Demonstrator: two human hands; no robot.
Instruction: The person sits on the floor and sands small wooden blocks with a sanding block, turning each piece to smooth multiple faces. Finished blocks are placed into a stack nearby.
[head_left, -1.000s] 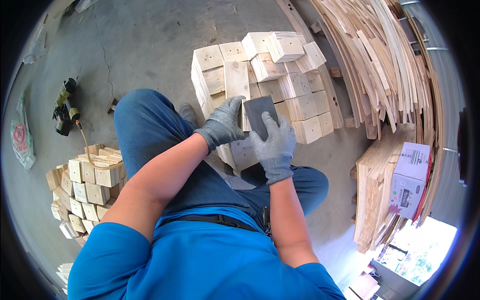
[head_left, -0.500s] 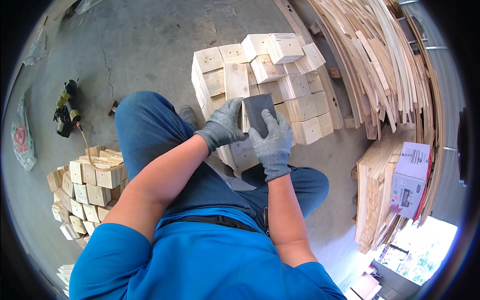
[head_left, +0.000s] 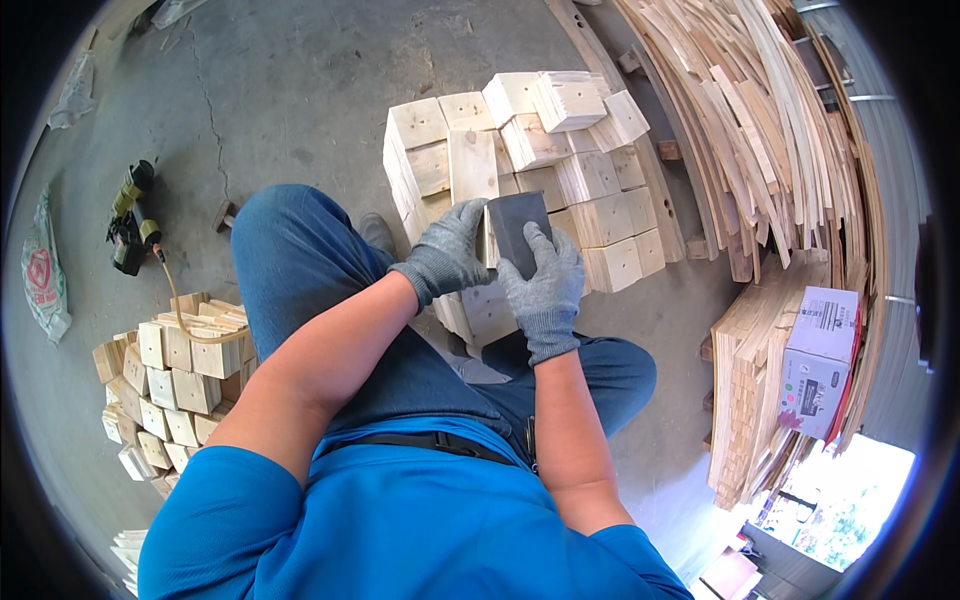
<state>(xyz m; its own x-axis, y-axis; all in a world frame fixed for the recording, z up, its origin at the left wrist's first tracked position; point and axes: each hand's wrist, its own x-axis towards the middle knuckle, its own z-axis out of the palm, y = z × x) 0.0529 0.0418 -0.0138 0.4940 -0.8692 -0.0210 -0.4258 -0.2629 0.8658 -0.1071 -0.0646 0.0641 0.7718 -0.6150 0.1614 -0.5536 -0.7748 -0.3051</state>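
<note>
Both my hands wear grey knit gloves and meet in front of my knees. My left hand (head_left: 447,255) grips a pale wooden block (head_left: 484,240) by its left side. My right hand (head_left: 545,285) presses a dark grey sanding block (head_left: 517,225) flat against the face of that wooden block, with the fingers spread over it. Most of the wooden block is hidden behind the sanding block and my gloves. Just beyond my hands rises a stack of similar square wooden blocks (head_left: 530,150).
A second pile of wooden blocks (head_left: 170,370) sits on the concrete floor at my left, with a green and black power tool (head_left: 130,220) and its hose beside it. Long thin wooden strips (head_left: 760,130) lean at the right, above stacked boards and a cardboard box (head_left: 820,360).
My hands and the sanding block have barely shifted against the wooden block. Nothing was picked up or released.
</note>
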